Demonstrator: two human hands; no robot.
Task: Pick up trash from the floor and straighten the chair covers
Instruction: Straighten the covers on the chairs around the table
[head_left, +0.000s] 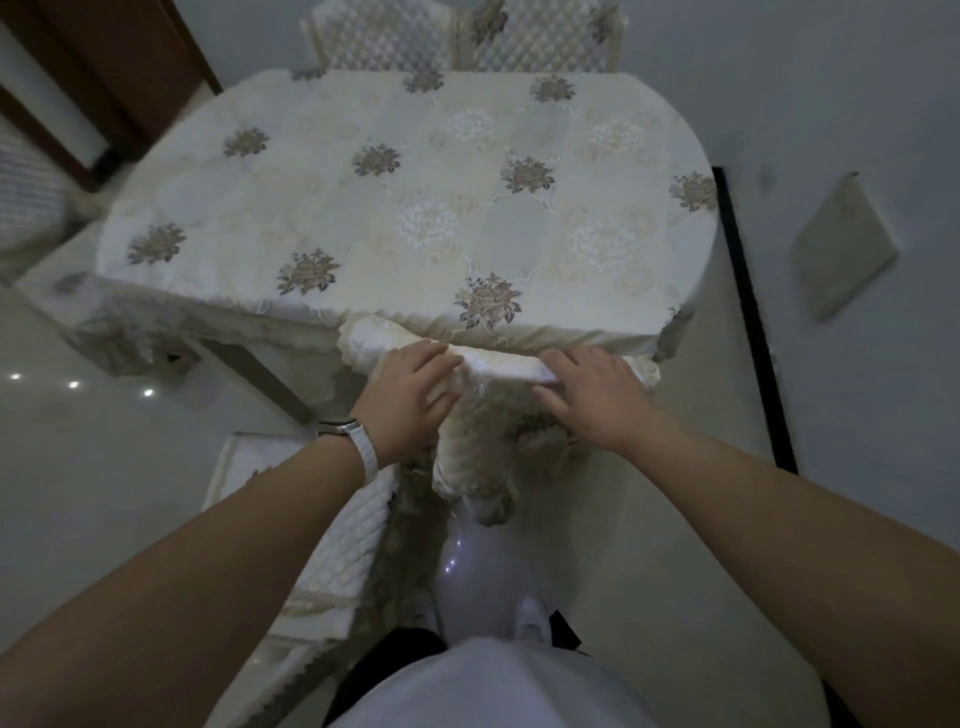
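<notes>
A cream quilted chair cover (493, 364) lies over the top of a chair back pushed against the near edge of the table. Its loose lower part (475, 467) hangs bunched toward the floor. My left hand (410, 397), with a white watch on the wrist, rests on the cover's left part, fingers laid over the top edge. My right hand (592, 397) lies flat on the cover's right part, fingers spread and pointing left. No trash shows on the floor in view.
A table with a cream floral cloth (405, 197) fills the middle. Two quilted chair backs (467, 36) stand at its far side. Another quilted cover (332, 540) lies at my lower left. A flat beige cushion (841, 249) lies on the floor at right.
</notes>
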